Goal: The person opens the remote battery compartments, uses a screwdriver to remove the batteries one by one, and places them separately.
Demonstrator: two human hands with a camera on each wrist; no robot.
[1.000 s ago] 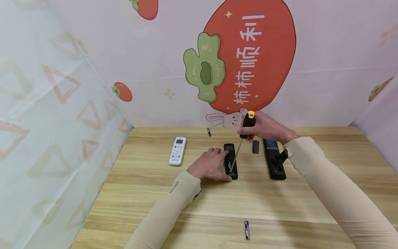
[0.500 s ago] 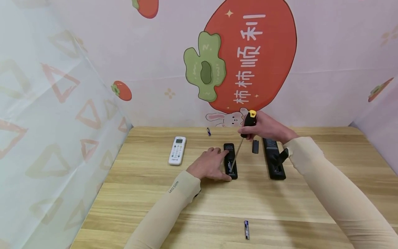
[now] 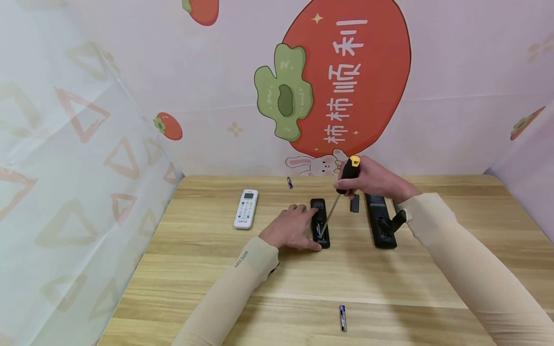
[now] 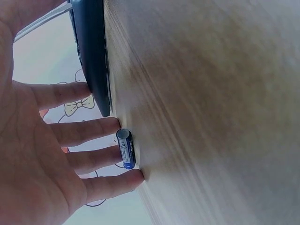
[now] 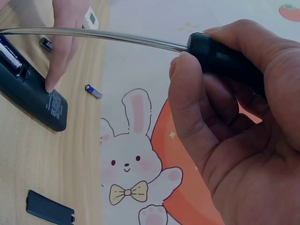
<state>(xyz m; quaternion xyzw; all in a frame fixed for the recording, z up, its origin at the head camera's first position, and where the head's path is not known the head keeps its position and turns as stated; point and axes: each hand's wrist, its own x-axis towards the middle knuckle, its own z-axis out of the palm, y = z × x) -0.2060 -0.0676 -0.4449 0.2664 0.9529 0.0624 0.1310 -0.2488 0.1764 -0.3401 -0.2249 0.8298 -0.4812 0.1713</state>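
Observation:
A black remote control [image 3: 320, 223] lies face down, its battery compartment uncovered. In the right wrist view a battery [image 5: 10, 55] sits in that compartment. My left hand [image 3: 292, 228] rests beside the remote, index finger pressing on its back and thumb at its near end. The other fingers stretch out straight over the table in the left wrist view. My right hand [image 3: 368, 178] grips a screwdriver [image 3: 351, 169] by its black and yellow handle. The metal shaft [image 5: 108, 34] slants down to the left, and its tip overlaps the compartment's near end in the head view.
On the wooden table [image 3: 207, 274], a white remote [image 3: 246, 209] lies at the left. Loose batteries lie near the back edge [image 3: 290, 182] and the front [image 3: 343, 318]. A small black cover [image 3: 355, 203] and a larger black remote [image 3: 380, 222] lie to the right. Printed cloth stands behind.
The screwdriver's handle has tipped slightly to the right with my right hand, its tip staying at the compartment. My left hand keeps its place on the remote.

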